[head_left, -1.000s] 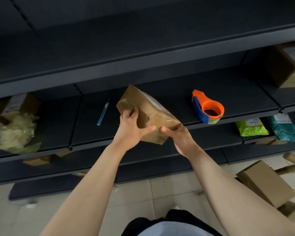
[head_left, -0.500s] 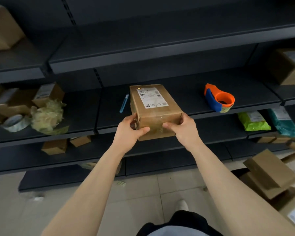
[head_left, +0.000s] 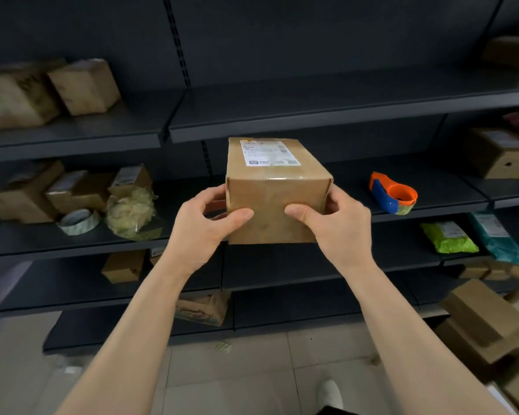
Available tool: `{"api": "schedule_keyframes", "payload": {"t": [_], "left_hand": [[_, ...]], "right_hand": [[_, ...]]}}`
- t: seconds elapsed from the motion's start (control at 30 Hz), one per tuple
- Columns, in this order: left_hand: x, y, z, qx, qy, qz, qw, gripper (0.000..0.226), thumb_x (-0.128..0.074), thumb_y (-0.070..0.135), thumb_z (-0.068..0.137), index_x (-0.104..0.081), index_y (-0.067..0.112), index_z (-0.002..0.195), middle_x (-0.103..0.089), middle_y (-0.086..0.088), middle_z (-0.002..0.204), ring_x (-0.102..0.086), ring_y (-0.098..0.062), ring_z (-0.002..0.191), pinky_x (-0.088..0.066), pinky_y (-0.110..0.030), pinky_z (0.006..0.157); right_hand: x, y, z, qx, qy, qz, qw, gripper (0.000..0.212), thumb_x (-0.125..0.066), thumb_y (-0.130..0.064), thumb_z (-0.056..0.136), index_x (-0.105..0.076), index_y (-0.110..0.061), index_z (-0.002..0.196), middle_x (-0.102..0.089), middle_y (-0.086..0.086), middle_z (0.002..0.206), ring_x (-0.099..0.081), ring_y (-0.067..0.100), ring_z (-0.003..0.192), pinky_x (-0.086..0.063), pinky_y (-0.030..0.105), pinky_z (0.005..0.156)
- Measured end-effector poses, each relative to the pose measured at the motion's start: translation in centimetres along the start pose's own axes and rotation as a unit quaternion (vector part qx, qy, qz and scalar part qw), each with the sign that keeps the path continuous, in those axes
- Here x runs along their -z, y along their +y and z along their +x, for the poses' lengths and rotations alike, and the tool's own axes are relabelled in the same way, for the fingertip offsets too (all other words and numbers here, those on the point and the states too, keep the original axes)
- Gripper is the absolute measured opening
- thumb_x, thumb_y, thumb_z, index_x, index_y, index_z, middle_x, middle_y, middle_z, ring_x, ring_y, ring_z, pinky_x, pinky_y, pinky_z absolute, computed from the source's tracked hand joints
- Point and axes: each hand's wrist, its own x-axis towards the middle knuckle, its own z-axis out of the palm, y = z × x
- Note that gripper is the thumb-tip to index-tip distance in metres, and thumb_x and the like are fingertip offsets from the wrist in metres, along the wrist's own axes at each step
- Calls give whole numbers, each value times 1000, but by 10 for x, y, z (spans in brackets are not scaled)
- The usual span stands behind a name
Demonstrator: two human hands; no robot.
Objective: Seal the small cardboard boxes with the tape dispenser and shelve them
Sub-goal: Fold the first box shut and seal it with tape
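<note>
The small cardboard box [head_left: 277, 191], white label on top, is held up in front of the dark shelving between both hands, label end far. The left hand [head_left: 206, 227] and right hand [head_left: 339, 227] each grip a near side, thumbs pressed on the near face. The orange-and-blue tape dispenser [head_left: 392, 196] lies on the shelf [head_left: 450, 199] just right of it.

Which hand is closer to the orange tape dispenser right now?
Right. The right hand grips the box at its right side, just left of the tape dispenser; the left hand grips its far side.
</note>
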Motion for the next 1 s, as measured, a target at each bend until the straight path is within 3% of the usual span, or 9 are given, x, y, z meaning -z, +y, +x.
{"api": "schedule_keyframes", "payload": {"t": [0.1,0.2,0.3,0.5,0.8,0.93,1.0], "left_hand": [[22,25,-1,-38,29,-4,999,54,-75,32,74,-60,14,122,-68,6,111,-63,-7,102,-51,-10,76],[41,49,6,-75,54,-23,995,57,-73,37,69,-62,13,120,-68,7,109,-64,-4,100,-52,-14,77],[53,64,27,-92,57,-31,994,47,-74,30,74,-64,16,117,-68,6,110,-65,-6,102,-53,-20,81],[57,63,91,-91,67,-1,994,25,-70,15,84,-64,22,107,-68,17,97,-66,3,91,-50,-11,73],[54,31,169,-73,96,24,992,23,-66,14,88,-63,22,109,-66,18,96,-63,4,89,-49,-10,76],[53,20,196,-46,91,51,994,19,-62,15,90,-62,17,109,-65,13,94,-61,4,83,-47,-4,68],[54,16,208,-27,87,69,993,21,-61,17,92,-62,15,113,-65,10,95,-60,2,83,-47,-6,66]], "right_hand": [[-4,-31,1,66,31,11,997,51,-79,-39,72,-65,-23,119,-63,-29,86,-62,-11,84,-48,6,71],[-7,-58,15,121,48,12,991,55,-77,-41,74,-65,-19,122,-65,-25,91,-64,-5,86,-50,9,74],[-14,-76,41,132,49,10,990,56,-78,-43,74,-64,-20,123,-66,-23,90,-65,3,85,-53,15,77],[-40,-78,110,133,33,-13,991,51,-76,-43,77,-63,-23,122,-65,-22,87,-64,3,87,-53,24,83],[-72,-56,187,133,5,-33,991,60,-73,-40,81,-53,-19,134,-65,-13,97,-57,3,88,-41,1,79],[-91,-38,211,96,-32,-31,994,60,-68,-38,86,-47,-14,137,-65,-3,109,-62,18,103,-49,31,95],[-98,-32,221,90,-39,-46,994,62,-66,-40,88,-45,-13,139,-66,0,113,-62,20,106,-49,33,95]]}}
